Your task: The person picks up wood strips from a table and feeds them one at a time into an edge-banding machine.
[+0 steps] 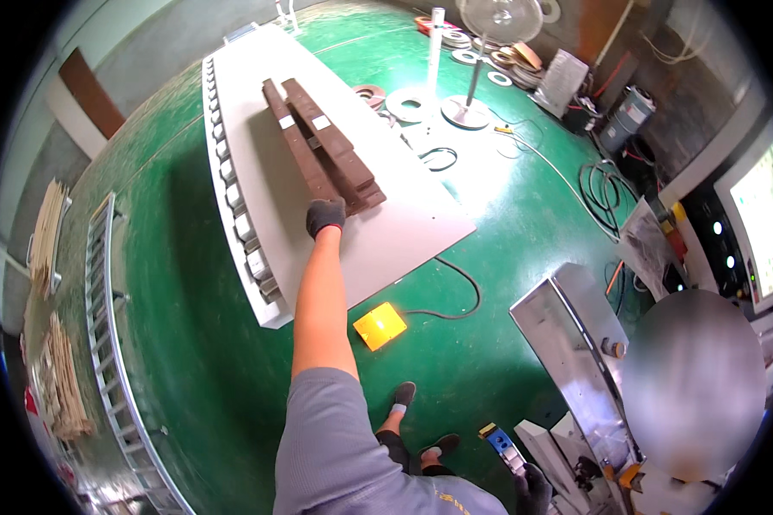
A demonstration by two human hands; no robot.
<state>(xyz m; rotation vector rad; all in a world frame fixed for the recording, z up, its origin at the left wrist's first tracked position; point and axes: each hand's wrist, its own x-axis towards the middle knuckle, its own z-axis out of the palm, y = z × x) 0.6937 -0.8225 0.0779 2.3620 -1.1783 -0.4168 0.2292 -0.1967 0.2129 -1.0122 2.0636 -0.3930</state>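
My left hand (pixel 325 218), in a dark glove with a red cuff, reaches forward and is closed on the near end of a long brown beam (pixel 299 150). This beam lies beside a second brown beam (pixel 331 137), both with small white labels, on a long pale table (pixel 404 215). My fingertips are partly hidden by the back of the glove. Low at the right, my dark-gloved right hand (pixel 535 492) is partly cut off by the lower edge. It seems closed on the end of a blue and silver tool (pixel 502 446) with a yellow tip.
A yellow foot pedal (pixel 380 326) with a black cable rests on the green floor near the table. Metal machine parts (pixel 567 343) and a blurred round shape (pixel 694 386) stand right. A fan (pixel 466 112) stands beyond; a metal ladder-like frame (pixel 112 343) lies left.
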